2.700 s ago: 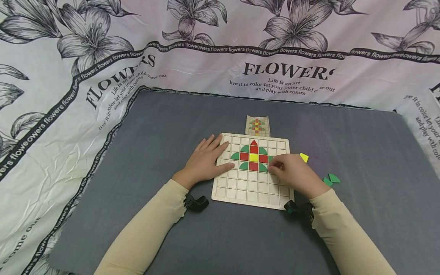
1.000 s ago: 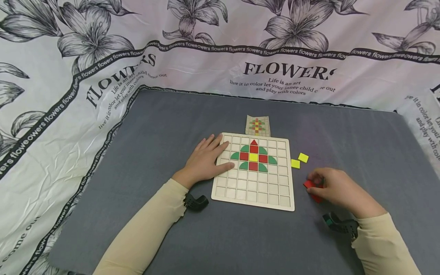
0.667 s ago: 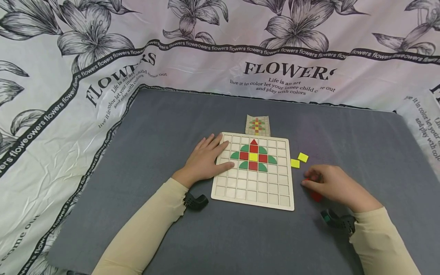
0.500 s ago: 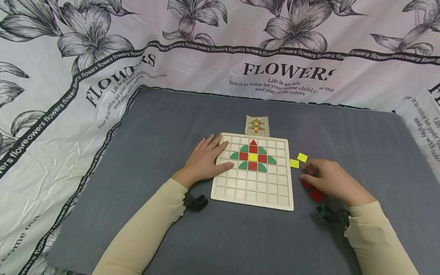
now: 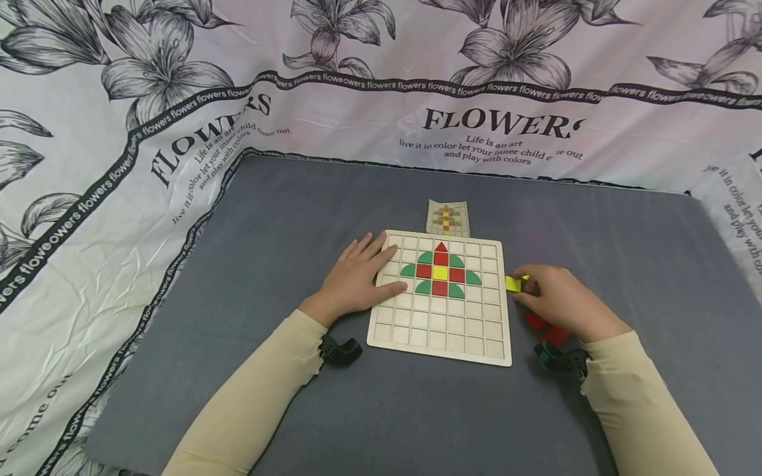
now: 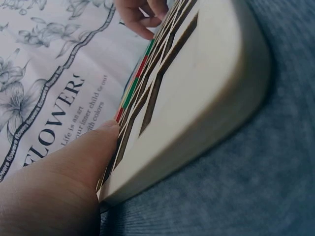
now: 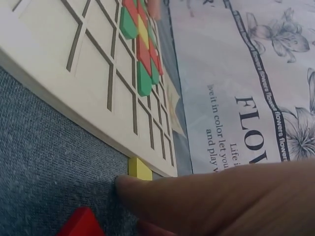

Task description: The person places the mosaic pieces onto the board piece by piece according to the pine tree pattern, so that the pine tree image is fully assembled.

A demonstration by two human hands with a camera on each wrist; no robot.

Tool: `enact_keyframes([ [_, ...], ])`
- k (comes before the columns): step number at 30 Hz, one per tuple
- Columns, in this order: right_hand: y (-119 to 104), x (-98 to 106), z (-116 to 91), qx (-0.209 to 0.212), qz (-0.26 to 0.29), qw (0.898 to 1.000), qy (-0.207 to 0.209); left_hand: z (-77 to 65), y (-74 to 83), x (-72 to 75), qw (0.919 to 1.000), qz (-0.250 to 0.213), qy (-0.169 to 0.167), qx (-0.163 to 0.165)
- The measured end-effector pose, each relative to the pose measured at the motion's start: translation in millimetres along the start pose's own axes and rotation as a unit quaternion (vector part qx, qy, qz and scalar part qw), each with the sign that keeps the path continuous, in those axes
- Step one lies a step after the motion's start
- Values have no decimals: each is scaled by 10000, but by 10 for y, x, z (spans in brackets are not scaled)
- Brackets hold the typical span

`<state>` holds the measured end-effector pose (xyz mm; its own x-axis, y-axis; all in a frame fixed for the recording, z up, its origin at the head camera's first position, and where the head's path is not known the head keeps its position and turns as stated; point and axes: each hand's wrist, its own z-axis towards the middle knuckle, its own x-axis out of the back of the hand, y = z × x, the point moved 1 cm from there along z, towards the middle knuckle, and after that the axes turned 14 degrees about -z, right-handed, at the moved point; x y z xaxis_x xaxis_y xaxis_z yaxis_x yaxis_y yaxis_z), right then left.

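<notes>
Currently, we spread our left hand (image 5: 351,277) over the board (image 5: 431,324) at its left edge, our right hand (image 5: 559,296) curled at yellow tiles (image 5: 512,284) by its right edge, grip unclear.

Pale gridded board (image 5: 437,322) flat, coloured pieces (image 5: 440,273) inset; yellow tile (image 5: 511,284) beside right edge, red tiles (image 5: 555,335) nearby.

Card (image 5: 448,215) behind board (image 5: 437,324), loose tiles (image 5: 512,284) right

Right hand (image 5: 562,297): shifted from the red squares (image 5: 555,336), right of the board (image 5: 439,321), to the yellow squares (image 5: 512,284) just beside the board's right edge; its fingertips (image 5: 524,270) now partly cover one yellow square.
</notes>
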<state>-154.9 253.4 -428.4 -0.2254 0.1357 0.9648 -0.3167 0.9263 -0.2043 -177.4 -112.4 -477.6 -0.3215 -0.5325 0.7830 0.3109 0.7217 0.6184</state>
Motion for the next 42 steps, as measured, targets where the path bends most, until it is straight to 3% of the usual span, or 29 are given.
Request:
enact_keyframes([
  [10,14,-7,-28,92,-317,9989,327,14,-16,-21,10000,19,41,-5],
  [17,23,21,-81,-318,-456,9981,275,12,-10,-15,10000,-3,36,-10],
  [22,-42,53,-104,-371,-418,9979,339,13,-11,-12,10000,14,36,-20],
  [33,-422,92,-102,184,-253,9985,445,10,-10,-11,10000,-22,37,-11],
  [42,-634,-13,-5,584,-113,9977,334,16,-7,-12,10000,21,20,-21],
])
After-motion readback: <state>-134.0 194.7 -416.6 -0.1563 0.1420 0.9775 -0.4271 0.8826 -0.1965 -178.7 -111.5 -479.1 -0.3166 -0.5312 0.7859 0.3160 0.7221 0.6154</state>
